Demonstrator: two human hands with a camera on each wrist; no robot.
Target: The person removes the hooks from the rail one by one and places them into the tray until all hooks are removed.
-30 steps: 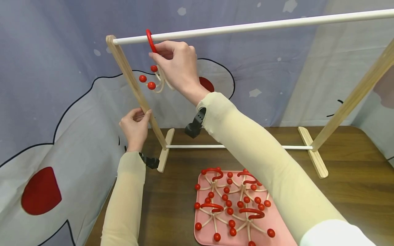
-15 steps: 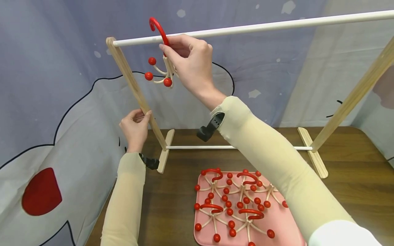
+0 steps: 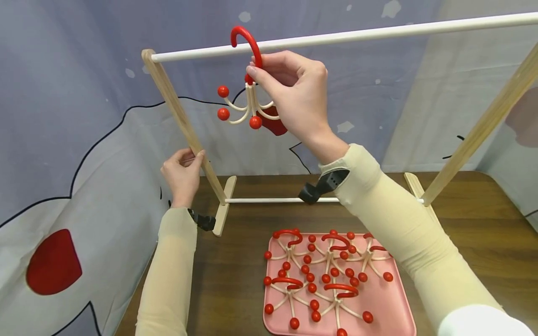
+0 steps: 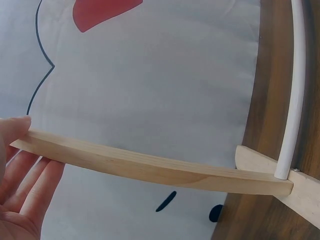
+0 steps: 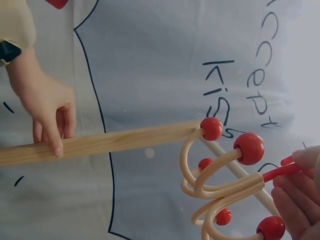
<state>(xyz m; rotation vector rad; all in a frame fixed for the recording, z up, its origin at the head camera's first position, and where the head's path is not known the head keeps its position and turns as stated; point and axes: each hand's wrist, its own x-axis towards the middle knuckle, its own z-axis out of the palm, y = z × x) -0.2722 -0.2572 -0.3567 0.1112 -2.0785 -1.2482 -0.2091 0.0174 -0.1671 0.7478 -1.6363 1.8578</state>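
Observation:
My right hand (image 3: pixel 302 91) pinches the red hook (image 3: pixel 248 39) of a cream multi-armed hanger (image 3: pixel 251 95) whose curved arms end in red balls. The hanger is upright in the head view, arms below the hand. Its hook rises above the white rod (image 3: pixel 361 36), with its tip at about the rod's upper edge; I cannot tell whether they touch. Some of its arms are hidden behind my right hand. My left hand (image 3: pixel 182 175) grips the left wooden post (image 4: pixel 150 162) of the rack between thumb and fingers, about midway up.
Several similar hangers (image 3: pixel 336 298) lie on a pink tray (image 3: pixel 388 308) on the brown table (image 3: pixel 227 280). A lower white bar (image 3: pixel 269 200) joins the rack's feet. The right post (image 3: pixel 479 128) slants up at the far side. A patterned cloth (image 3: pixel 105 163) hangs behind.
My right hand has moved right along the rod with the hanger. The hook, at the rod one second ago, has risen and turned so its curve shows. The left hand keeps its grip.

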